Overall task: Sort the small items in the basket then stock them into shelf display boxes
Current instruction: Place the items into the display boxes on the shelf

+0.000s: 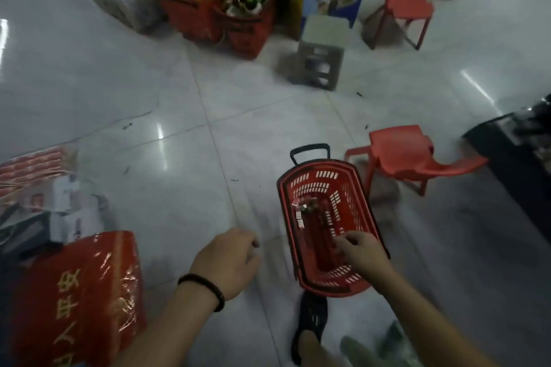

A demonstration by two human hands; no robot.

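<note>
A red plastic shopping basket (351, 182) with a black handle stands on the tiled floor in front of me. A few small wrapped items (301, 211) lie on its bottom near the far end. My right hand (362, 250) reaches into the near end of the basket with its fingers curled; blur hides whether it pinches anything. My left hand (229, 262), with a black bracelet at the wrist, hovers over the floor left of the basket, fingers loosely curled and holding nothing.
A red foil-wrapped box (77, 301) sits at lower left, stacked cartons (41, 188) behind it. A low red stool (411, 155) stands right of the basket, and a dark counter (518, 158) at far right. Full red baskets (220, 9), a grey crate (319, 59) and a red chair (408, 0) stand beyond.
</note>
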